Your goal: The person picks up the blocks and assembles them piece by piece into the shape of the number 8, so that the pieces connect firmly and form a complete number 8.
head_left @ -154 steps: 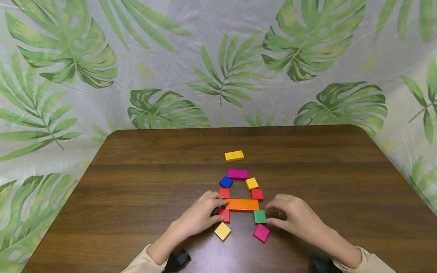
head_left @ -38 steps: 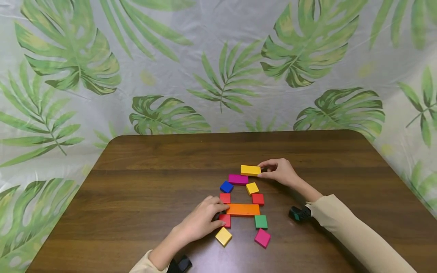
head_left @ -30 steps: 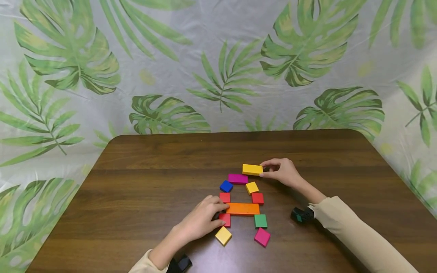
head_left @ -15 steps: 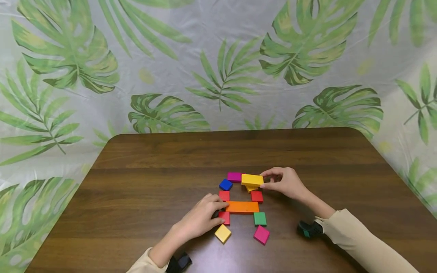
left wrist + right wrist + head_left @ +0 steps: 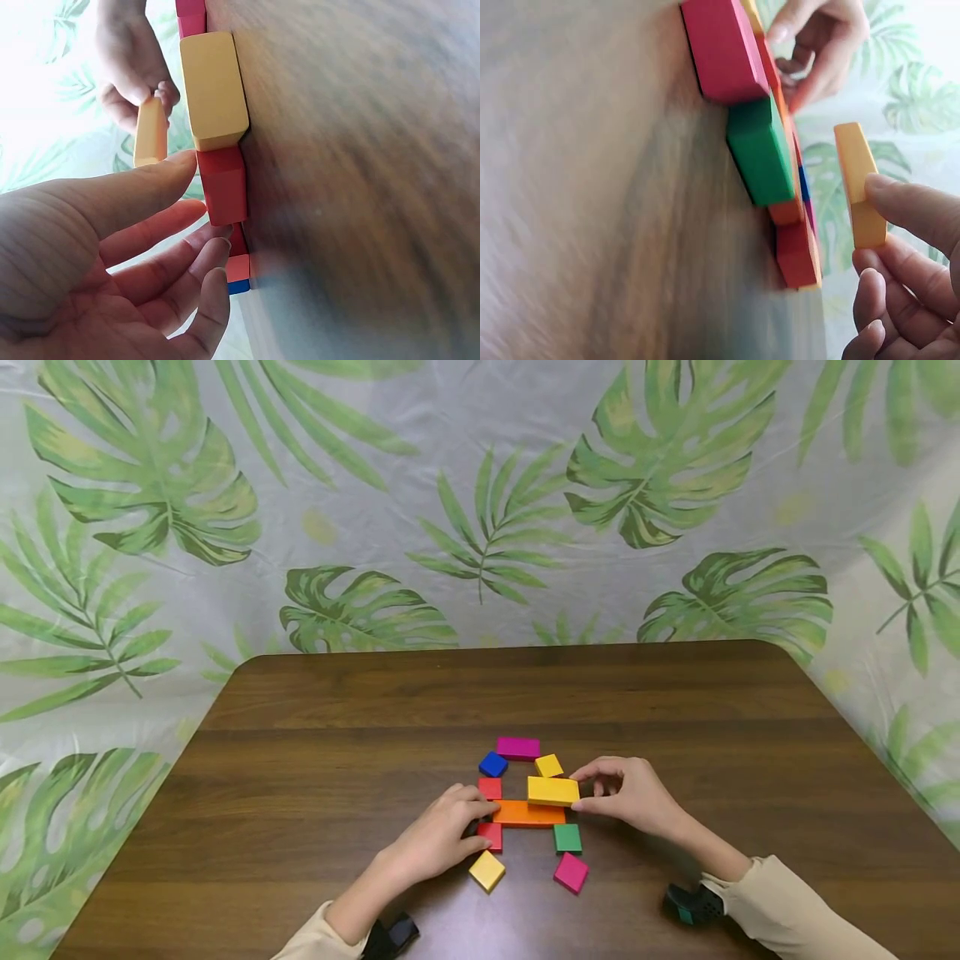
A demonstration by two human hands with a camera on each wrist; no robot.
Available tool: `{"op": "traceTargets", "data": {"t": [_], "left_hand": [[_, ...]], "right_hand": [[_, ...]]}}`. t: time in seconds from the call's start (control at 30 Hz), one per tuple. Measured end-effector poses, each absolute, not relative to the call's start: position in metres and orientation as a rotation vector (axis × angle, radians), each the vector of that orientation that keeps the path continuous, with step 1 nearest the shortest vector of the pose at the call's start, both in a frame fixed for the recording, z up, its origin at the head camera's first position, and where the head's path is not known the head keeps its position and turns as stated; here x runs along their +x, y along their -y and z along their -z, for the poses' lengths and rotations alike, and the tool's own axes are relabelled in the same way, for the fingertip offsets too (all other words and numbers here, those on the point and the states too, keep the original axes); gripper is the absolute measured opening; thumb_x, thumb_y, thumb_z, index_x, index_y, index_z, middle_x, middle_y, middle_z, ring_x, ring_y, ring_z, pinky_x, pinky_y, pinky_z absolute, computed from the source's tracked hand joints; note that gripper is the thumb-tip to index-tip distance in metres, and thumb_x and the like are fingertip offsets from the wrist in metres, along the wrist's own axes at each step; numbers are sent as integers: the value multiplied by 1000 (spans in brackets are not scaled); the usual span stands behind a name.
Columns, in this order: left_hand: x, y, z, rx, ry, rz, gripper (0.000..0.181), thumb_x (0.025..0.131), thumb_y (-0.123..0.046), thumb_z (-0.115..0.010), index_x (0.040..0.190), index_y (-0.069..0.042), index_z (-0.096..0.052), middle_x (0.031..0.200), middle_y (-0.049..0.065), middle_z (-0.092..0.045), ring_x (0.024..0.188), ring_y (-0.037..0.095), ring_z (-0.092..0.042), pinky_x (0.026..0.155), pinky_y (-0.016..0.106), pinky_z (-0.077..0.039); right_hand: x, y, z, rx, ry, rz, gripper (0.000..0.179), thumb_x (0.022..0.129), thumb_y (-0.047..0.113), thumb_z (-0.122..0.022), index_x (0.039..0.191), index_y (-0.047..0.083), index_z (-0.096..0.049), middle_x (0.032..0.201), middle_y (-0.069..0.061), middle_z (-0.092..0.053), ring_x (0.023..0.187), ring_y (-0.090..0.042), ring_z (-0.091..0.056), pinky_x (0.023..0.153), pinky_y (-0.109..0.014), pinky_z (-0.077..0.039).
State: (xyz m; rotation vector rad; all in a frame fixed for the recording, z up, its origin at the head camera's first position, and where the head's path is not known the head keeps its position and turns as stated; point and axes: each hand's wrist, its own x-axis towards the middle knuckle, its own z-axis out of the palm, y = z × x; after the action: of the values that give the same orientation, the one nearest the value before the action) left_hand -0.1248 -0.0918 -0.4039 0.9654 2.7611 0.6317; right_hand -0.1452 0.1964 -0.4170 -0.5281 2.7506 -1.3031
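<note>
My right hand (image 5: 628,795) pinches one end of a long yellow block (image 5: 552,791) between thumb and fingers. In the right wrist view this yellow block (image 5: 859,184) is raised off the table. It overlaps the orange block (image 5: 513,812) and hides the right-hand red block in the head view. My left hand (image 5: 444,828) rests at the left side of the arrangement, fingers relaxed. Its fingertips touch around the lower-left red block (image 5: 491,837) and the orange block's left end. In the left wrist view, my thumb is at the red block (image 5: 223,187), beside a yellow block (image 5: 215,91).
A magenta block (image 5: 518,748), a blue block (image 5: 493,765) and a small yellow block (image 5: 549,766) form the far part. Upper left is a red block (image 5: 491,788). Green (image 5: 567,839), pink (image 5: 572,872) and yellow (image 5: 487,871) blocks lie nearer on the wooden table (image 5: 300,760).
My right hand took up the long yellow block from the far side, carried it right past the magenta block, then brought it nearer, over the orange block. My left hand has stayed in place.
</note>
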Motion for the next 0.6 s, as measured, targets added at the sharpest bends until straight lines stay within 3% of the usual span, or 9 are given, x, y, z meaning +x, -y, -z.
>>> {"op": "traceTargets", "data": {"t": [0.23, 0.43, 0.6], "left_hand": [[-126, 92, 404, 981, -2763, -635, 38, 85, -23, -69, 120, -8, -64, 108, 2, -63, 94, 11, -49, 82, 23, -46], [-125, 92, 405, 985, -2764, -637, 38, 85, -23, -69, 119, -8, -64, 107, 2, -63, 93, 11, -49, 81, 22, -46], [-125, 92, 405, 980, -2763, -640, 38, 85, -23, -69, 120, -8, -64, 108, 2, -64, 93, 12, -49, 81, 22, -46]], "right_hand": [[-129, -191, 416, -605, -2710, 1404, 26, 70, 24, -82, 92, 14, -71, 68, 3, -55, 57, -2, -44, 49, -18, -36], [-115, -186, 417, -664, -2662, 1441, 25, 69, 23, -83, 90, 17, -72, 74, -1, -63, 65, -8, -51, 55, -18, -41], [-105, -181, 419, -669, -2647, 1415, 24, 68, 28, -83, 89, 22, -72, 82, 2, -66, 68, -8, -49, 57, -18, -40]]}}
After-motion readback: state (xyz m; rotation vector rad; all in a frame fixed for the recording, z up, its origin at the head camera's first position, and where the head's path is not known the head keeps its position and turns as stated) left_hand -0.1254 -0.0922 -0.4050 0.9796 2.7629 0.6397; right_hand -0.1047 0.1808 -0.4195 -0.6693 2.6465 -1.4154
